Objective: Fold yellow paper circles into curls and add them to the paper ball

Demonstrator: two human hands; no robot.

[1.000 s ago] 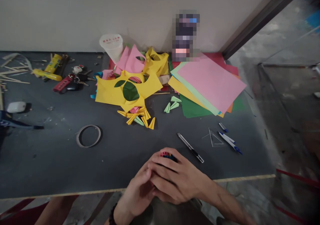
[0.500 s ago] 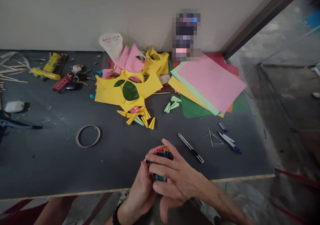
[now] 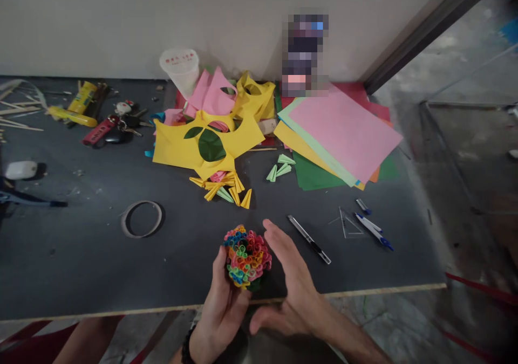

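My left hand (image 3: 220, 310) is closed around the base of a ball of rolled paper curls (image 3: 246, 255) in pink, orange, green and blue, holding it over the near edge of the dark table (image 3: 81, 256). My right hand (image 3: 293, 286) is open beside the ball on its right, fingers stretched flat and apart from it. A black bracelet sits on my left wrist.
A utility knife (image 3: 309, 239), clear set square (image 3: 348, 225) and blue pens (image 3: 372, 228) lie right of the hands. Tape ring (image 3: 141, 218) at left. Folded paper cones (image 3: 226, 187), cut yellow paper (image 3: 206, 145), coloured sheets (image 3: 340, 135), a plastic cup (image 3: 180, 70), keys (image 3: 111, 129) behind.
My right hand lifted off the ball and opened, moving to its right. The paper ball, covered by both hands before, now shows fully in my left hand.
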